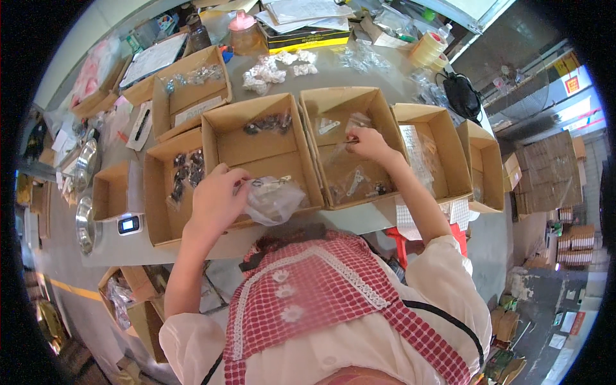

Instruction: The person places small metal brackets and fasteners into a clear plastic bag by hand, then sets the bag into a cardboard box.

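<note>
Both hands pinching, over open ctns.
L to R: 6 open boxes in front row, walls tight together; narrow bare strip of tabletop along front edge, L side. L hand over box 3: fingers nearly closed, gripping 1 clear bag at that box's front rim. R hand over box 4, above 2 white brackets: fingertips together on 1 small dark pc, kind unclear.
</note>
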`<state>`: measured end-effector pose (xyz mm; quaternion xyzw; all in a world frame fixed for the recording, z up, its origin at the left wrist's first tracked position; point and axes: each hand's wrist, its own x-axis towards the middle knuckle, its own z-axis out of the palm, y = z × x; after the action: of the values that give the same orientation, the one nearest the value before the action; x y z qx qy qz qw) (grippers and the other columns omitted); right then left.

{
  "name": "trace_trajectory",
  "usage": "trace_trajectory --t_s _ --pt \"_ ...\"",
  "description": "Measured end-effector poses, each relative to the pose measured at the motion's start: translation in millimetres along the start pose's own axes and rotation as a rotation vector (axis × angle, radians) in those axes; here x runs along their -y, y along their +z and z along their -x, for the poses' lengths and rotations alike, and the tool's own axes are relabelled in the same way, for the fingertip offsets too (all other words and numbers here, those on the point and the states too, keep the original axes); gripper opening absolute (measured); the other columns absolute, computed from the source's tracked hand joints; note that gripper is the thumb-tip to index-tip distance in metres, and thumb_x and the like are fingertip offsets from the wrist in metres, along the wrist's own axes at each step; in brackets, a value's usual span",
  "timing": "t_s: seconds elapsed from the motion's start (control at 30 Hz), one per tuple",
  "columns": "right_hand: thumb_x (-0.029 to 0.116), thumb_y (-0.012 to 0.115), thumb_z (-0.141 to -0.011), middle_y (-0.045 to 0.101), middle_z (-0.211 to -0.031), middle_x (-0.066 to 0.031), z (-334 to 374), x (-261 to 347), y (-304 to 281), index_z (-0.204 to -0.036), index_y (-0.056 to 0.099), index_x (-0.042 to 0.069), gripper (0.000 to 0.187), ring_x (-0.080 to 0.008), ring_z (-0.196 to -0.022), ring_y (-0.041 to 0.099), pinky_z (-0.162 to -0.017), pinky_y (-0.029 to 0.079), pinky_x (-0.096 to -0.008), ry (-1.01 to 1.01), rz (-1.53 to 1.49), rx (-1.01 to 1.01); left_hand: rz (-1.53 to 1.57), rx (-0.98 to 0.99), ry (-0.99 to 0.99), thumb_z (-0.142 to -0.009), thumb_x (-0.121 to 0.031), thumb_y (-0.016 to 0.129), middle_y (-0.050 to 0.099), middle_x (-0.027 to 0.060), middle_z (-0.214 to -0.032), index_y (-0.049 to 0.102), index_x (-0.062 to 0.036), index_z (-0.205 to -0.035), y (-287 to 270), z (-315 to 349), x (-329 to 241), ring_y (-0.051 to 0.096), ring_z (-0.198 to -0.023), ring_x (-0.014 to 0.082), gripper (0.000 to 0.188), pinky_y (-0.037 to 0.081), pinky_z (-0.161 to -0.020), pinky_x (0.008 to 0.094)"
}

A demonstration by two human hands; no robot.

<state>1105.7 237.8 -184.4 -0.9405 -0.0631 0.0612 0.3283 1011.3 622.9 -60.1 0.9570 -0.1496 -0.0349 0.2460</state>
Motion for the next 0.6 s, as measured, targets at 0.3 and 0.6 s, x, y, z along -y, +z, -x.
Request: trace_trajectory --t_s 0.3,0.6 --pt "0.001 0.06 -0.091 0.071 -0.093 -0.0094 63.5 196.4 -13.0 -0.105 0.068 -0.002 0.016 -0.0157 -0.087 0.068 -0.078 0.052 -0.0279 -0.496 -0.568 0.432 0.027 -0.177 0.08 -0.086 -0.012 0.064 0.067 0.0148 -0.087 0.068 -0.0049 -0.097 2.5 -2.5 1.5 0.065 -0.08 0.0336 0.014 0.051 -0.071 0.0397" --pt "0.011 0.059 -0.083 0.07 -0.094 -0.0115 20.0 181.7 147.7 -0.091 0.07 0.007 0.014 -0.0297 -0.084 0.067 -0.069 0.051 -0.0432 -0.45 -0.263 0.343 0.293 -0.231 0.059 -0.084 -0.01 0.067 0.068 0.0152 -0.087 0.065 -0.0048 -0.093 15.3 -0.7 -9.4 0.067 -0.082 0.0339 0.011 0.053 -0.071 0.0404"
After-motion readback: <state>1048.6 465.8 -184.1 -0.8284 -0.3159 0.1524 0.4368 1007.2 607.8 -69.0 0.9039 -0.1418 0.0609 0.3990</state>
